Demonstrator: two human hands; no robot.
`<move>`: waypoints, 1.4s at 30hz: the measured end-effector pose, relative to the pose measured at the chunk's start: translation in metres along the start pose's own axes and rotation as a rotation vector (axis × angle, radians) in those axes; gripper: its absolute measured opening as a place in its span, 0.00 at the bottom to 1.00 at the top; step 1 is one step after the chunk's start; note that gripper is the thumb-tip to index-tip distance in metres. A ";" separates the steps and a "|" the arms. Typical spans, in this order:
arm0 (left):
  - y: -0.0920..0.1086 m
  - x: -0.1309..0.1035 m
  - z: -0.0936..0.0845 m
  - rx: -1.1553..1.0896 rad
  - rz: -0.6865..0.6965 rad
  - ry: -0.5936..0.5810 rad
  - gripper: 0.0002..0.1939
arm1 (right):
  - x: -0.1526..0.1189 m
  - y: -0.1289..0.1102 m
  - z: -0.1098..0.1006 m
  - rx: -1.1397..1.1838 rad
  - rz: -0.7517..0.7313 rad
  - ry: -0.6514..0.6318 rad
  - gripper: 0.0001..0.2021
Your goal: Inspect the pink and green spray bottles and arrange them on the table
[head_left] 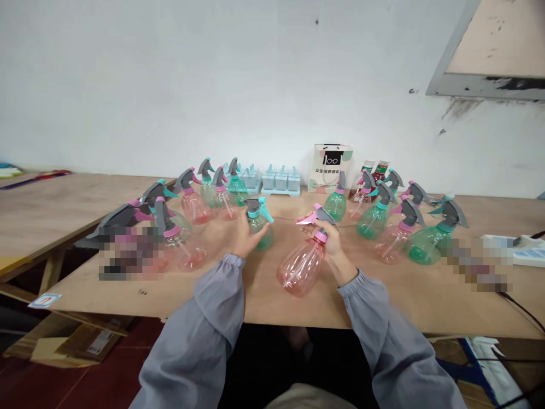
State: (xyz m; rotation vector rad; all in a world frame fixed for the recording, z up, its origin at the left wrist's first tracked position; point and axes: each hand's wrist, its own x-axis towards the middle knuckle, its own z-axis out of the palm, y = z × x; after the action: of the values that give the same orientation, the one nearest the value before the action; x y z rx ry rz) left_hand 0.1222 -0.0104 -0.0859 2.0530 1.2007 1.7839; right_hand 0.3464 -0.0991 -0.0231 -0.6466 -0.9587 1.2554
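My right hand is wrapped round the neck of a pink spray bottle with a pink and grey trigger head. That bottle tilts, its base toward the table's front edge and its pink trigger pointing left. On the left, my left hand is closed round a green spray bottle with a grey and teal head, standing upright. The fingers behind it are hidden. Close to my right hand stand another green spray bottle and a pink spray bottle.
More pink and green spray bottles stand left, such as one pink bottle, and right, such as one green bottle. Along the wall are light-blue ice-pop moulds, a paper bag and red-filled bottles. A power strip lies far right.
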 end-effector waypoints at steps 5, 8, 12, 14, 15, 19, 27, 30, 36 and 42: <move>0.001 0.000 0.000 -0.005 0.017 -0.029 0.36 | -0.001 -0.002 -0.001 -0.038 -0.020 0.030 0.08; 0.000 0.000 0.000 -0.001 0.014 -0.032 0.35 | -0.003 -0.006 -0.003 -0.113 -0.088 0.001 0.08; -0.001 -0.001 0.001 0.015 0.032 -0.043 0.36 | -0.001 -0.018 -0.015 -0.345 -0.152 0.031 0.06; -0.001 -0.001 0.001 0.020 0.038 -0.049 0.36 | 0.003 -0.026 -0.026 -0.459 -0.251 0.123 0.06; -0.001 -0.001 0.001 0.020 0.041 -0.052 0.36 | 0.005 -0.030 -0.032 -0.523 -0.311 0.189 0.08; 0.001 0.000 0.000 0.010 0.033 -0.055 0.36 | 0.015 -0.041 -0.057 -0.810 -0.502 0.452 0.15; -0.001 -0.001 0.001 -0.009 0.020 -0.057 0.36 | 0.027 -0.031 -0.091 -1.016 -0.483 0.670 0.22; 0.000 -0.001 0.000 -0.010 0.023 -0.053 0.36 | 0.024 -0.020 -0.100 -1.081 -0.441 0.746 0.27; 0.001 -0.002 0.001 -0.014 0.027 -0.056 0.35 | 0.011 0.005 -0.120 -1.285 -0.520 0.753 0.36; 0.000 -0.001 0.001 -0.042 0.001 -0.058 0.37 | 0.025 0.017 -0.127 -1.309 -0.461 0.750 0.37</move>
State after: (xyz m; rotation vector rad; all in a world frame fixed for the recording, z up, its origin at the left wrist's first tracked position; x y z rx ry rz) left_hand 0.1238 -0.0109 -0.0867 2.0675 1.1363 1.7224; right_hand 0.4502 -0.0590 -0.0921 -1.6253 -1.0921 -0.2157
